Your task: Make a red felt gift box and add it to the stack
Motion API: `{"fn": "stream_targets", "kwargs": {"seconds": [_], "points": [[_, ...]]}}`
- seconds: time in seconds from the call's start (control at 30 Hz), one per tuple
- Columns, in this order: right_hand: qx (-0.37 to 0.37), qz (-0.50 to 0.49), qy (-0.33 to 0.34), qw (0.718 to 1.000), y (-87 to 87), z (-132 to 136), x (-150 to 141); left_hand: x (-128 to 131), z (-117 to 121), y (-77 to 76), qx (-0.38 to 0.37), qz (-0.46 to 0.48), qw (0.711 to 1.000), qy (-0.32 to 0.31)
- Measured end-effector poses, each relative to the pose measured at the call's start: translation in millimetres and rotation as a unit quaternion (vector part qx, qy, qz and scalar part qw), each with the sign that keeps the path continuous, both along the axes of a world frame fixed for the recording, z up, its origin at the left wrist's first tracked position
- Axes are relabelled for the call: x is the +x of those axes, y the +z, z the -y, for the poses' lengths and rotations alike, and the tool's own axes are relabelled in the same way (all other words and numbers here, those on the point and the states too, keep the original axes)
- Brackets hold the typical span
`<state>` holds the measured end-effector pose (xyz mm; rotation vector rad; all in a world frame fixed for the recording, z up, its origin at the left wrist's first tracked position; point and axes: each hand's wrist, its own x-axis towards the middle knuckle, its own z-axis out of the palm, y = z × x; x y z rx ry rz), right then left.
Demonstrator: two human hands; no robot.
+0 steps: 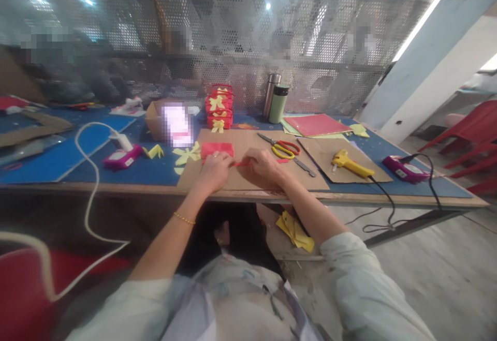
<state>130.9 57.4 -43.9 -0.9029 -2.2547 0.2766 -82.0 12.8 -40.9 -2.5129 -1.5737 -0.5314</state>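
A small folded red piece (216, 147), paper or felt, lies on a brown cardboard sheet (248, 142). My left hand (218, 167) is closed at its near edge, fingertips pressed on it. From there a narrow red strip (243, 163) runs across to my right hand (264, 165), whose thumb and fingers pinch its other end. The fingertips partly hide the strip. Just right of my right hand lie open-bladed scissors (285, 149) with red and yellow handles, a grey blade-like tool (305, 167) and another red scrap (282, 160).
Yellow flower cutouts (187, 156) lie left of the cardboard. Red boxes with yellow bows (220, 108) are stacked behind, beside a green bottle (278, 104) and a steel flask (271, 95). A yellow glue gun (351, 164) rests at right, its cord hanging over the table edge.
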Motion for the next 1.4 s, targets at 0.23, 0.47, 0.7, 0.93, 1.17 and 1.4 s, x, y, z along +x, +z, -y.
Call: {"fn": "stream_targets", "kwargs": {"seconds": [0.23,0.47,0.7,0.93,1.17,1.4], "points": [[0.041,0.039,-0.021,0.998,5.2,-8,11,-3,-2,-3.1,0.009,-0.001,1.000,-0.019],[0.068,0.172,-0.057,0.981,0.0,4,5,-3,-7,-11.2,0.019,0.060,0.998,-0.011],[0.063,0.157,-0.055,0.984,-7.3,1,9,-10,-3,-7.9,0.101,0.160,0.978,0.087],[0.079,0.138,-0.049,0.986,-13.9,-2,7,-3,2,-1.2,0.051,0.012,0.992,0.116],[0.090,0.116,-0.089,0.985,-11.3,-1,14,-3,1,-1.4,0.015,0.004,0.995,0.102],[0.107,0.071,-0.078,0.989,-12.4,-2,23,-2,2,1.4,0.001,-0.004,0.995,0.102]]}}
